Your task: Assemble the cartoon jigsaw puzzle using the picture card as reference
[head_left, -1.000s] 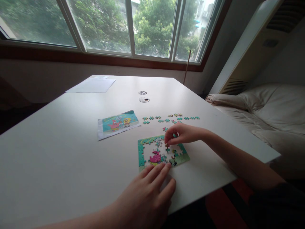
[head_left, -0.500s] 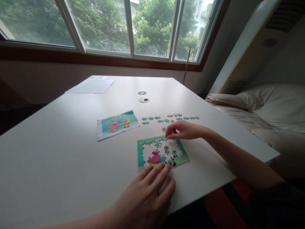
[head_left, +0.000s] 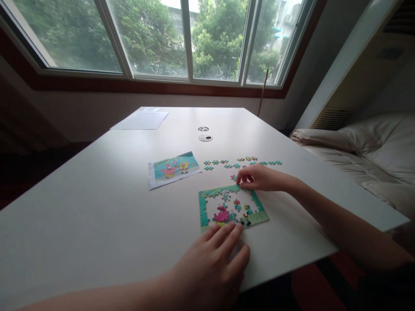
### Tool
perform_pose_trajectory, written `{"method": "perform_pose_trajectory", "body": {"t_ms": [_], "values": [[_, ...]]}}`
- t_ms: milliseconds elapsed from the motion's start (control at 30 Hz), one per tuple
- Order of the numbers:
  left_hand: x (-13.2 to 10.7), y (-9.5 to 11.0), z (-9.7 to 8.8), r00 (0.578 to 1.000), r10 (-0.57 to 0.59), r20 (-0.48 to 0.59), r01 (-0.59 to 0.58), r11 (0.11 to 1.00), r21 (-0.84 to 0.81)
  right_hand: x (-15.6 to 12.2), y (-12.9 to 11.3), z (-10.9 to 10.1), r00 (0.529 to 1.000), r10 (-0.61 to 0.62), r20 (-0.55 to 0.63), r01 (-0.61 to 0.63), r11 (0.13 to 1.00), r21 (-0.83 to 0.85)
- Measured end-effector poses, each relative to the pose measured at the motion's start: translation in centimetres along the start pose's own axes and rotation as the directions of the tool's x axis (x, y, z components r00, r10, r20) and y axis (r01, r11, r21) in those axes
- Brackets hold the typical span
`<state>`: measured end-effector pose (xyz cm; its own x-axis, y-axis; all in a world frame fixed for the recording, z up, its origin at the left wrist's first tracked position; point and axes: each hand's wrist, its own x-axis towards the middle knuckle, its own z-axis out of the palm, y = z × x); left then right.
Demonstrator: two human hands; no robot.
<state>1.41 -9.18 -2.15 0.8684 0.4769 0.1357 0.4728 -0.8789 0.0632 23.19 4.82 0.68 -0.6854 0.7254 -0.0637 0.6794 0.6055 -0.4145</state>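
A partly assembled jigsaw puzzle [head_left: 203, 209] lies on the white table [head_left: 136, 242], its border joined and some pink and green pieces inside. My left hand [head_left: 217, 259] rests with fingers stretched out over its near edge. At the far right edge my right hand [head_left: 254, 176] is curled, thumb and fingertips close together; whether a piece is between them is hidden. Just beyond that hand lie loose puzzle pieces [head_left: 228, 166] in loose rows. A printed picture sheet [head_left: 175, 169] with pink and yellow cartoon figures lies left of them.
White papers [head_left: 139, 121] lie at the far left of the table. Two round inserts [head_left: 205, 138] are set in the tabletop. A pale leather sofa [head_left: 350, 151] stands to the right, and a window [head_left: 155, 39] is behind the table.
The view has swung slightly left, so everything sits further right in the picture. Both hands keep nearly the same places on the puzzle.
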Motion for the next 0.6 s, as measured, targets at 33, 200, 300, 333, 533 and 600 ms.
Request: {"method": "perform_pose_trajectory", "body": {"t_ms": [33,200,300,333,533,600], "values": [[0.02,0.0,-0.01,1.0,0.0,0.002,0.0,1.0,-0.002,0.02,-0.03,0.03,1.0,-0.004,-0.002,0.003,1.0,-0.003],[0.06,-0.09,0.07,1.0,-0.004,-0.018,0.003,1.0,-0.003,0.1,0.04,0.17,1.0,-0.017,-0.018,0.017,1.0,0.011],[0.05,-0.18,0.08,1.0,0.005,-0.02,-0.005,1.0,0.001,0.11,0.14,0.23,1.0,-0.023,-0.022,0.023,1.0,0.012],[0.05,-0.2,0.07,1.0,0.008,-0.018,-0.008,1.0,0.003,0.11,0.16,0.24,0.999,-0.023,-0.022,0.023,1.0,0.011],[0.02,-0.12,-0.06,1.0,0.017,-0.026,-0.016,0.999,0.041,0.1,0.16,0.26,0.999,-0.028,-0.023,0.028,1.0,0.005],[-0.09,-0.02,-0.04,0.998,0.044,-0.045,-0.041,0.997,0.07,0.12,0.2,0.27,0.999,-0.029,-0.019,0.029,1.0,0.006]]}}
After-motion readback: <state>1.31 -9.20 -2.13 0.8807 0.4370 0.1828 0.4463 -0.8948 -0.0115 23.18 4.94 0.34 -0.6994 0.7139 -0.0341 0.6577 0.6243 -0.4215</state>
